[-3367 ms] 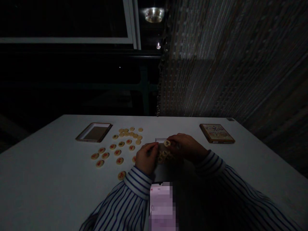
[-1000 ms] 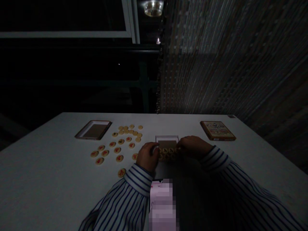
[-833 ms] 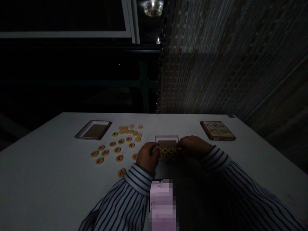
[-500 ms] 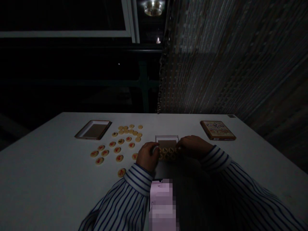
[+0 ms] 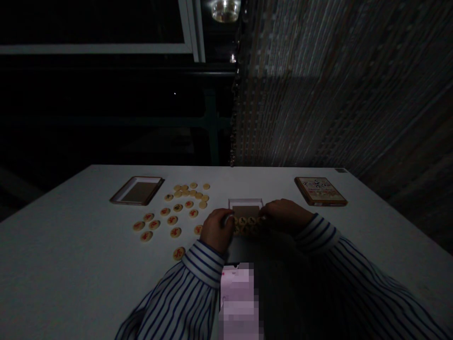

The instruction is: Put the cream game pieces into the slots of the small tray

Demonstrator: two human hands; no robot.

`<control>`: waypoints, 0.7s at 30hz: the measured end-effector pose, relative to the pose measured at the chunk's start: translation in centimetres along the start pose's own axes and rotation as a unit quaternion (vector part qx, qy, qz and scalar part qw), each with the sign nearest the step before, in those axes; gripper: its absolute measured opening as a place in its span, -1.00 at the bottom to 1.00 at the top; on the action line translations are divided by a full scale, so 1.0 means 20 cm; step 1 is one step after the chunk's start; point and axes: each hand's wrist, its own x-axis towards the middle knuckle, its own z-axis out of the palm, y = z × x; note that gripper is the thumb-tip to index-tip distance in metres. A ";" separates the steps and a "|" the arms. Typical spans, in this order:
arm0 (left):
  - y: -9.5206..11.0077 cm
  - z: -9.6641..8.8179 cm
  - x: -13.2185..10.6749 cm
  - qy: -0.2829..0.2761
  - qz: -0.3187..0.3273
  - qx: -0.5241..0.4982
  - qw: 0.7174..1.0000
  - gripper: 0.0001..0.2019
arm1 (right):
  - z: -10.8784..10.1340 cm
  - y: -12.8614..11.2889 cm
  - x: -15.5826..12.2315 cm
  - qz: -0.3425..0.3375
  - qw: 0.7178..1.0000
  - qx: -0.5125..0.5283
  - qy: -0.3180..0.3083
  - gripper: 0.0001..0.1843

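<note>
An open cardboard box (image 5: 246,211) with pale walls lies in front of me, its near part filled with rows of round Chinese chess pieces (image 5: 252,220) bearing dark characters. At the box's left side is my left hand (image 5: 217,230), thumb and fingers curled together beside the leftmost pieces. My right hand (image 5: 285,215) is closed at the right side, its fingertips by the end of the row. What either hand grips is too dark and hidden to make out. To the left lie loose chess pieces (image 5: 172,220), some with red characters, others showing plain faces.
An open box lid or tray (image 5: 139,192) lies at the far left of the white table (image 5: 71,245). A printed box lid (image 5: 321,191) lies at the right. A pinkish, blurred-out object (image 5: 239,302) is near my body. A string curtain (image 5: 300,94) hangs behind the table.
</note>
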 end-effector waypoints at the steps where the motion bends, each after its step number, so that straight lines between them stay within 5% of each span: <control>1: 0.00 0.00 0.00 0.000 -0.001 0.001 1.000 -0.80 | 0.00 0.00 0.00 0.000 1.000 -0.001 0.001 -0.69; 21: 0.01 -0.02 0.01 0.028 -0.010 -0.027 0.999 -0.81 | -0.09 -0.04 -0.03 0.068 0.995 -0.019 0.071 -0.65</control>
